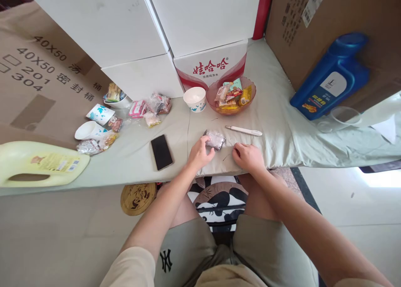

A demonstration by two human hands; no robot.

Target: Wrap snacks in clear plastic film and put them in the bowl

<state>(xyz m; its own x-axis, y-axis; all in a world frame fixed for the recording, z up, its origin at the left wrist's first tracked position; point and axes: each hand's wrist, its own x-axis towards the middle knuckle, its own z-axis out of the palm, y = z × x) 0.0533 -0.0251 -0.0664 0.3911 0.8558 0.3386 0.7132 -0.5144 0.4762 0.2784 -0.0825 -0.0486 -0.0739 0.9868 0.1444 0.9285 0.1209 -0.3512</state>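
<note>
My left hand (200, 153) rests on the table's front edge with its fingers curled on a small clear snack packet (214, 139). My right hand (248, 156) lies just right of it on the grey-green cloth (275, 124), fingers curled under in a loose fist, with nothing visible in it. A white pen-like tool (244, 130) lies just beyond the hands. A black phone (161, 152) lies flat to the left of my left hand.
A pink glass bowl (232, 95) of wrapped snacks and a paper cup (195, 99) stand behind. More packets (150, 108) and cups (90, 131) lie at the left. A yellow jug (37, 163) lies far left; a blue jug (335, 76) and clear cup (343, 116) are at right.
</note>
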